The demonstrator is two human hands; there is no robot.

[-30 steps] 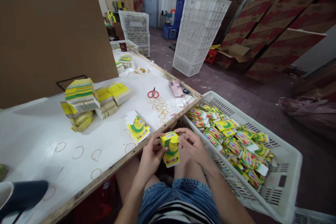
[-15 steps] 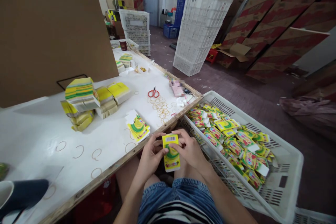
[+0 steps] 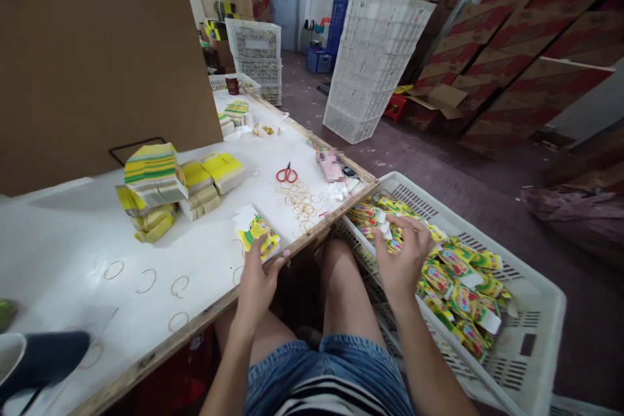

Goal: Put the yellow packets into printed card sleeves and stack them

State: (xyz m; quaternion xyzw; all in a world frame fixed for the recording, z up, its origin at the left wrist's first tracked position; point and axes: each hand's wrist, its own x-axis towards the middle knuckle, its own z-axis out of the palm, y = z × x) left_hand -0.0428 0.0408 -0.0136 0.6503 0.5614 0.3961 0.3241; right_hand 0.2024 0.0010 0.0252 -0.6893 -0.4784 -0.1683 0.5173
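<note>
White table (image 3: 68,237), left hand (image 3: 256,287) spread at cartons (image 3: 251,227), right hand (image 3: 405,259) open over crate (image 3: 550,318), both empty

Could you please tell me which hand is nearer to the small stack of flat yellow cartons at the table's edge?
Left. The left hand is at the stack, its fingers overlapping it in this view; the right hand is farther off, over the white crate.

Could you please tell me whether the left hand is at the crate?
No, the left hand is at the edge of the table, by the cartons there.
</note>
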